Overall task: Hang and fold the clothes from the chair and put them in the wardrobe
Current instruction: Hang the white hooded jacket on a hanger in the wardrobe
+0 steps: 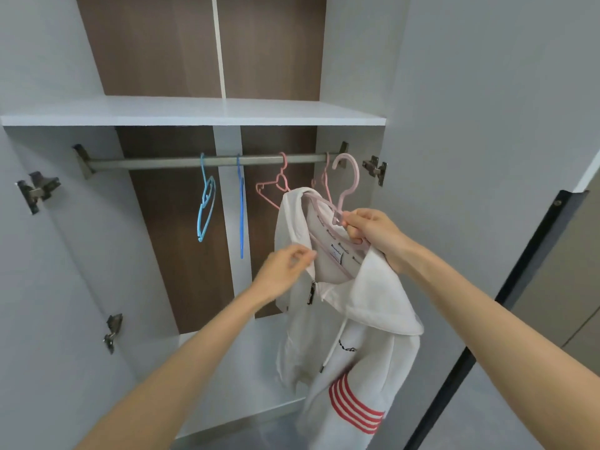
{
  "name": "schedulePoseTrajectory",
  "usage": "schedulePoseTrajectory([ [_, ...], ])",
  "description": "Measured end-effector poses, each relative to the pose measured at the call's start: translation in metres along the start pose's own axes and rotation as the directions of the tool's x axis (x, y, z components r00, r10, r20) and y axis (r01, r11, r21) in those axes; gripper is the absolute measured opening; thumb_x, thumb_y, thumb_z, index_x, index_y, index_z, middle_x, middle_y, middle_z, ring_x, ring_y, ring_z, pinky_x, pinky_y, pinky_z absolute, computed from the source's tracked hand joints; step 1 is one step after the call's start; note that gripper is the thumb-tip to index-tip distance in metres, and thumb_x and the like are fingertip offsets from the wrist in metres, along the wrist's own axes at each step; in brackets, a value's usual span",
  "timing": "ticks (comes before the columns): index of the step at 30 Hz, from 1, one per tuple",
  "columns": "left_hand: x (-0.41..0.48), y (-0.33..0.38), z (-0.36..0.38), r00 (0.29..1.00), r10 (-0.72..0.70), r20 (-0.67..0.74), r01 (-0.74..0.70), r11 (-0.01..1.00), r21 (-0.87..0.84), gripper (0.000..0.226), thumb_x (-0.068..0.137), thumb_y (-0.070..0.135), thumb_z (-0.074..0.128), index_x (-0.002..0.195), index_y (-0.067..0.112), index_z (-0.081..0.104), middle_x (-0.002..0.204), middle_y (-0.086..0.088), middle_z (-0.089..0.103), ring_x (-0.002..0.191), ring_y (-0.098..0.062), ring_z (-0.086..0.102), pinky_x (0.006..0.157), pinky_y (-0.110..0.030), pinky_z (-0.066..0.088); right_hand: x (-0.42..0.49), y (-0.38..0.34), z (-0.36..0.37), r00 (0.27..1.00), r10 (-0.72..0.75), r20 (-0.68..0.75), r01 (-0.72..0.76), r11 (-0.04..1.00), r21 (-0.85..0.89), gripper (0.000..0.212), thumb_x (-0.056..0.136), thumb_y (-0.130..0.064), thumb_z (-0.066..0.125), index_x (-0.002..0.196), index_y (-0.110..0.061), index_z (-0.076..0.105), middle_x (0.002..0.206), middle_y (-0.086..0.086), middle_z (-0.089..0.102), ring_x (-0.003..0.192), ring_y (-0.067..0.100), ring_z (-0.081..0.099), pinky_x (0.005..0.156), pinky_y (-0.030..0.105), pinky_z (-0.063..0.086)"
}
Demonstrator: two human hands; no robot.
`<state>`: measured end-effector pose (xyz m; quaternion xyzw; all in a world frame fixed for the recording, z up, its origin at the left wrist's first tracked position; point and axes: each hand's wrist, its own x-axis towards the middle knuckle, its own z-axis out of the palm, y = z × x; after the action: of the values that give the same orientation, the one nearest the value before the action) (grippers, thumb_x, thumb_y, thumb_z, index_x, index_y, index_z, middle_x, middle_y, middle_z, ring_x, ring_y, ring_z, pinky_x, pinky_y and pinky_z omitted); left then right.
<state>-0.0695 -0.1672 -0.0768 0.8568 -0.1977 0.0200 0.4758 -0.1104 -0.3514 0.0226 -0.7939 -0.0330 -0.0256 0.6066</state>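
A white hooded top (363, 323) with red stripes on one sleeve hangs in front of the open wardrobe, its neck threaded on a pink hanger (349, 180). My right hand (373, 233) grips that hanger just below its hook, and the hook sits beside the metal rail (181, 161) without resting on it. My left hand (285, 271) pinches the white collar edge near the zip. The chair is out of view.
Two blue hangers (206, 203) and two pink hangers (276, 186) hang bare on the rail. A white shelf (194, 113) runs above the rail. The wardrobe floor (233, 378) lies below, and a dark-edged door (506, 306) stands at the right.
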Motion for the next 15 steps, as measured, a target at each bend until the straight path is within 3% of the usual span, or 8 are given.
schedulePoseTrajectory([
  [2, 0.024, -0.002, -0.01, 0.984, -0.072, -0.162, 0.096, 0.984, 0.148, 0.026, 0.095, 0.046, 0.049, 0.097, 0.02, 0.051, 0.095, 0.004, 0.059, 0.092, -0.016, 0.059, 0.085, -0.038, 0.052, 0.013, 0.0, 0.005, 1.0, -0.019, 0.012, 0.019, 1.0, -0.016, 0.026, 0.099, -0.018, 0.049, 0.074, -0.011, 0.052, 0.048, -0.008, 0.039, 0.046, 0.006, 0.033, 0.058, 0.016, 0.038],
  [5, 0.059, -0.007, -0.022, 0.962, -0.111, -0.251, 0.181, 0.943, 0.278, 0.036, 0.093, 0.048, 0.051, 0.094, 0.014, 0.043, 0.086, -0.002, 0.053, 0.078, -0.021, 0.056, 0.067, -0.036, 0.049, 0.032, 0.001, 0.013, 0.999, -0.029, 0.031, 0.031, 0.998, -0.05, 0.027, 0.1, -0.017, 0.048, 0.074, -0.01, 0.051, 0.048, -0.006, 0.04, 0.046, 0.006, 0.034, 0.053, 0.013, 0.037],
  [7, 0.08, -0.017, -0.026, 0.962, -0.105, -0.253, 0.19, 0.921, 0.34, 0.037, 0.093, 0.048, 0.05, 0.095, 0.012, 0.042, 0.082, -0.002, 0.051, 0.072, -0.021, 0.055, 0.061, -0.032, 0.045, 0.045, 0.001, 0.017, 0.999, -0.029, 0.041, 0.031, 0.998, -0.061, 0.029, 0.1, -0.016, 0.048, 0.072, -0.01, 0.051, 0.046, -0.008, 0.041, 0.046, 0.007, 0.033, 0.051, 0.013, 0.036],
  [10, 0.103, -0.031, -0.027, 0.974, -0.075, -0.213, 0.159, 0.897, 0.412, 0.032, 0.1, 0.042, 0.038, 0.096, 0.012, 0.047, 0.088, -0.007, 0.06, 0.078, -0.025, 0.062, 0.069, -0.039, 0.054, 0.062, 0.004, 0.02, 0.999, -0.027, 0.044, 0.029, 0.998, -0.058, 0.032, 0.1, -0.015, 0.049, 0.069, -0.01, 0.052, 0.046, -0.006, 0.041, 0.046, 0.008, 0.033, 0.049, 0.015, 0.035],
  [15, 0.126, -0.049, -0.031, 0.991, -0.044, -0.13, 0.1, 0.881, 0.463, 0.028, 0.1, 0.031, 0.033, 0.09, 0.011, 0.05, 0.085, -0.01, 0.062, 0.077, -0.028, 0.061, 0.07, -0.038, 0.052, 0.091, 0.011, 0.022, 0.998, 0.002, -0.065, -0.005, 0.999, -0.045, 0.033, 0.099, -0.01, 0.049, 0.067, -0.006, 0.054, 0.045, -0.004, 0.038, 0.042, 0.007, 0.032, 0.047, 0.015, 0.034],
])
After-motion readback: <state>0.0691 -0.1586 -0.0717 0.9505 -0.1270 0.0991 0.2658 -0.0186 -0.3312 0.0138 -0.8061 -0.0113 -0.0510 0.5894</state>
